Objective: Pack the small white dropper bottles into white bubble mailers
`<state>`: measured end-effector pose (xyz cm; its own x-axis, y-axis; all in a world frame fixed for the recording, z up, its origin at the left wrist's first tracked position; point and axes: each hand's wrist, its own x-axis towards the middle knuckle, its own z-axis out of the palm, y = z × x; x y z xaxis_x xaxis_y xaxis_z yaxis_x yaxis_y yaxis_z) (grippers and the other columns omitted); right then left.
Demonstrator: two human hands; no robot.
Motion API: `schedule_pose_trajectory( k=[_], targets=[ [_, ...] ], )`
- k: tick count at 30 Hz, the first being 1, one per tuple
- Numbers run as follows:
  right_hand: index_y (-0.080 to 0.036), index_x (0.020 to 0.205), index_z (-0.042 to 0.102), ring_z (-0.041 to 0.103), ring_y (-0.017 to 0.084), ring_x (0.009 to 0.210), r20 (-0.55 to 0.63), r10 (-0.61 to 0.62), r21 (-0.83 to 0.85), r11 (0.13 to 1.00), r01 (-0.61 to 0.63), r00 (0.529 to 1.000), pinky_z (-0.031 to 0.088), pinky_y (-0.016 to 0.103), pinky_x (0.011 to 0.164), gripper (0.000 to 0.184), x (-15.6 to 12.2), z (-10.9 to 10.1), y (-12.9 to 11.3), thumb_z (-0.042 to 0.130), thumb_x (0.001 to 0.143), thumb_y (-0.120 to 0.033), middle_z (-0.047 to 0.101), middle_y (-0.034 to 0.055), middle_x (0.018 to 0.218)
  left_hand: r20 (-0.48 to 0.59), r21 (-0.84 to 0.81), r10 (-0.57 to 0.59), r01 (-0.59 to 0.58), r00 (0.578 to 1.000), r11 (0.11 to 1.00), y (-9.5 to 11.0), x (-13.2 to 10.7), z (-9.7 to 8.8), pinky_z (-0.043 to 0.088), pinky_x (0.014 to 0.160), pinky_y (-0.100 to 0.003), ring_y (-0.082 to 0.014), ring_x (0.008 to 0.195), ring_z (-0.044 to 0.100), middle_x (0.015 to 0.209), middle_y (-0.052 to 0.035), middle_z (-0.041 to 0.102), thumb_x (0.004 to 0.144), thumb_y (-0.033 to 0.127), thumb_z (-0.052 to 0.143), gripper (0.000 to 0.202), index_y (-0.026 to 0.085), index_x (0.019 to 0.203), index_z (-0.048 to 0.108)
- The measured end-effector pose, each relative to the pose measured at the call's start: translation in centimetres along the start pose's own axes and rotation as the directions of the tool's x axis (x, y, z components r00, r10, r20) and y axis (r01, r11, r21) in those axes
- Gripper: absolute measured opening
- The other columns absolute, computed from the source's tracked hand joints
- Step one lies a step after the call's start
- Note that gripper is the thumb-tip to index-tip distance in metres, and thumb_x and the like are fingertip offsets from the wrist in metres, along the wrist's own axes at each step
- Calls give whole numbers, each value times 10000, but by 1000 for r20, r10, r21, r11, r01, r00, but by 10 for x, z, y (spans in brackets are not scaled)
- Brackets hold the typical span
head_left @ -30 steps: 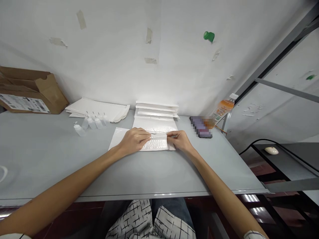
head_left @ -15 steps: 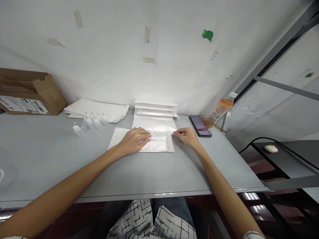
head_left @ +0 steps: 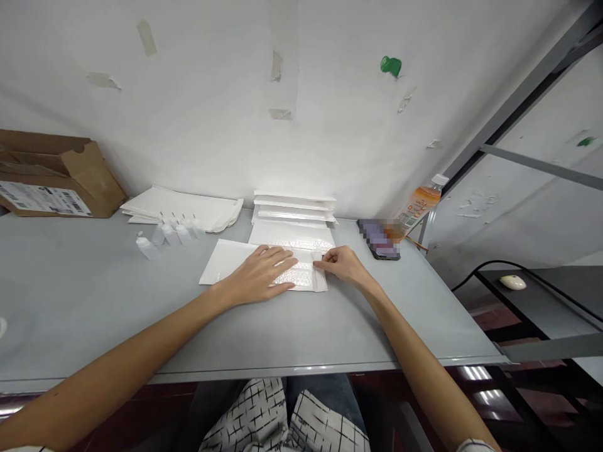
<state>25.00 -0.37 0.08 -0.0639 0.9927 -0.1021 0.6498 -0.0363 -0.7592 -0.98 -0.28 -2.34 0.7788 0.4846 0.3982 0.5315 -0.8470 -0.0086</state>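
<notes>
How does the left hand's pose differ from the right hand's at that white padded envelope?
The left hand lies palm down with its fingers stretched out, while the right hand has its fingers curled in. The left hand rests across the middle of the padded envelope; the right hand is at the flap on its right end. Both are bare.
</notes>
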Motion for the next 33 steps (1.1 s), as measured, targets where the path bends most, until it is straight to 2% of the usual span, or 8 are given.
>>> schedule_pose_trajectory(
  k=[4, 10, 14, 17, 22, 25, 28, 33],
  targets=[
    [-176, 558, 557, 411, 77, 443, 17, 7, 2, 1000, -7, 1000, 319, 235, 462, 196, -1, 2, -1, 647, 693, -285, 539, -32, 506, 64, 12, 2, -3, 998, 1000, 6, -2, 3, 340, 1093, -530, -333, 1338, 474, 1490, -138, 490, 952, 592, 492, 627, 231, 1463, 457],
    [-180, 589, 535, 534, 112, 454, 29, -91, 255, 964, 81, 995, 330, 226, 443, 194, -10, 0, -14, 631, 721, -285, 541, -23, 500, 23, -47, 5, -4, 1000, 999, 10, 0, -2, 395, 1054, -471, -285, 1281, 546, 1423, -128, 564, 1002, 460, 452, 471, 213, 1391, 550],
    [-158, 779, 636, 611, 139, 533, 73, -167, 404, 906, 124, 983, 390, 231, 433, 218, -13, 3, -20, 641, 759, -375, 676, 45, 733, 12, -75, 14, -13, 1000, 997, 14, 0, -2, 392, 1068, -466, -278, 1286, 548, 1409, -125, 579, 1000, 410, 459, 418, 216, 1346, 593],
    [-152, 889, 691, 641, 160, 644, 156, -227, 371, 915, 156, 961, 437, 240, 467, 258, -11, 8, -16, 639, 761, -369, 708, 79, 881, 49, -79, 12, -8, 999, 997, 14, -2, 0, 368, 1102, -487, -293, 1338, 507, 1452, -143, 536, 984, 451, 485, 464, 204, 1366, 572],
    [-174, 896, 725, 639, 162, 777, 97, -349, 169, 929, 330, 932, 474, 259, 629, 181, -8, 16, -5, 642, 752, -244, 721, 47, 873, 22, -74, 24, -23, 999, 997, 14, -2, 0, 392, 1086, -519, -338, 1337, 494, 1476, -185, 494, 940, 517, 546, 579, 180, 1410, 520],
    [-200, 890, 735, 635, 163, 816, 72, -400, 76, 916, 394, 914, 466, 266, 668, 164, -9, 16, -4, 639, 759, -218, 729, 32, 920, -78, -31, 74, -77, 994, 997, 17, 0, -3, 446, 1030, -497, -341, 1297, 520, 1442, -205, 509, 951, 381, 555, 477, 171, 1379, 539],
    [-218, 836, 756, 649, 189, 922, 79, -435, 86, 899, 429, 897, 478, 287, 719, 228, -12, 11, -8, 565, 740, -141, 744, 38, 1006, -131, 20, 149, -148, 980, 989, 22, 4, -6, 437, 1036, -481, -272, 1231, 574, 1285, -135, 639, 953, 126, 453, 347, 205, 1250, 613],
    [-259, 945, 786, 631, 222, 1110, 193, -471, 210, 877, 433, 861, 511, 361, 870, 407, -17, -1, -16, 511, 703, -82, 723, 39, 1182, -303, 68, 158, -144, 940, 987, 19, 5, -9, 433, 1007, -485, -205, 1019, 663, 1016, -38, 747, 855, -67, 353, 497, 211, 1156, 634]
  ],
)
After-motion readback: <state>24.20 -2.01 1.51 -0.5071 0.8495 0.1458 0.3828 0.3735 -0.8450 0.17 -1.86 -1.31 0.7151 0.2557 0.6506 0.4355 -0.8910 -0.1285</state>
